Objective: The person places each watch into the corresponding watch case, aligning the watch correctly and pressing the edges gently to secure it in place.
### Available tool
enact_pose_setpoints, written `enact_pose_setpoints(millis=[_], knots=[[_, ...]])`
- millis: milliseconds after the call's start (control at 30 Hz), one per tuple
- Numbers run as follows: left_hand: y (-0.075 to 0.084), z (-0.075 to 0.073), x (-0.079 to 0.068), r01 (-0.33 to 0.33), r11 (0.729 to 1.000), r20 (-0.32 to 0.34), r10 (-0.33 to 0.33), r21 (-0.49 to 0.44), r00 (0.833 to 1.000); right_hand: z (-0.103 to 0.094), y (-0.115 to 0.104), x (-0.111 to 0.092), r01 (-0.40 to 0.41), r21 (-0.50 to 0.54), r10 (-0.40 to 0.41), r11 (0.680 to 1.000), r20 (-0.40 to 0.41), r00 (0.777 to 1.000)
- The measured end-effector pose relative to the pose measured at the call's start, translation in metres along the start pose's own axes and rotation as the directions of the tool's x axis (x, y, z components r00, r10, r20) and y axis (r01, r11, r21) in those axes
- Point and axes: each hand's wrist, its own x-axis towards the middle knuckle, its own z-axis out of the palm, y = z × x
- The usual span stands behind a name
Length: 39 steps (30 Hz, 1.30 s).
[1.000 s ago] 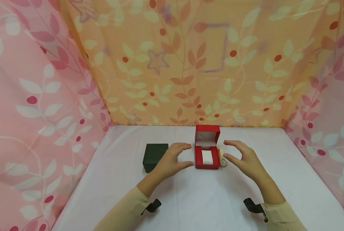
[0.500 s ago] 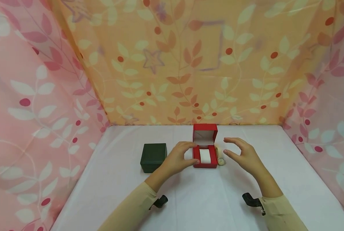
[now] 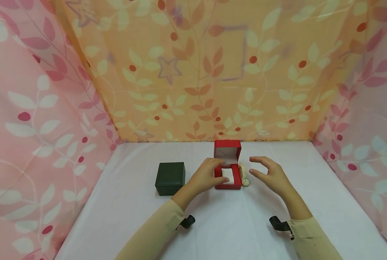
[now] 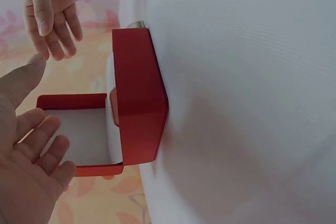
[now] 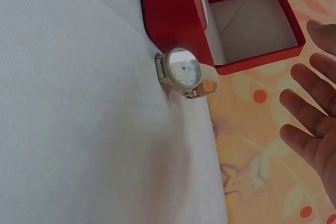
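Note:
A red watch box [image 3: 227, 186] stands on the white table with its lid raised, showing a white lining and a white cushion [image 3: 227, 175] inside. Close against its right side lies a wristwatch [image 3: 245, 181] with a pale strap and a round white dial, seen larger in the right wrist view [image 5: 184, 68]. My left hand [image 3: 206, 176] hovers over the box's left part, thumb and fingers spread apart and holding nothing. To the right of the watch, my right hand [image 3: 271, 176] is held in the air, its fingers loosely bent and nothing in them.
A dark green box [image 3: 170, 178], lid down, sits left of my left hand. A white cloth covers the table [image 3: 232, 231]. An orange patterned curtain [image 3: 180, 90] hangs behind it, and pink patterned cloth [image 3: 50, 144] flanks both sides.
My left hand has moved right, from beside the red box to over its left part. My right hand stays near the watch. The head view has shifted slightly.

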Motion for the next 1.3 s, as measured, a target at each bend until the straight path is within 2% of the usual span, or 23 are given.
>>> enact_pose_setpoints(millis=[333, 500, 833, 1300], knots=[[-0.01, 0.008, 0.013, -0.03, 0.998, 0.007, 0.03, 0.056, 1.0, 0.001, 0.009, 0.0, -0.057, 0.033, 0.056, 0.998, 0.027, 0.998], [-0.016, 0.012, 0.019, -0.018, 0.998, 0.017, 0.017, 0.06, 1.0, 0.004, 0.02, 0.0, -0.087, 0.052, 0.084, 0.995, 0.043, 0.996], [-0.024, 0.017, 0.028, -0.014, 0.997, 0.054, 0.01, 0.071, 0.998, 0.013, 0.035, 0.001, -0.076, 0.105, 0.07, 0.992, 0.058, 0.996], [-0.035, 0.024, 0.034, 0.009, 0.996, 0.098, -0.018, 0.089, 0.995, 0.02, 0.046, -0.002, -0.09, 0.094, 0.081, 0.992, 0.095, 0.992]])
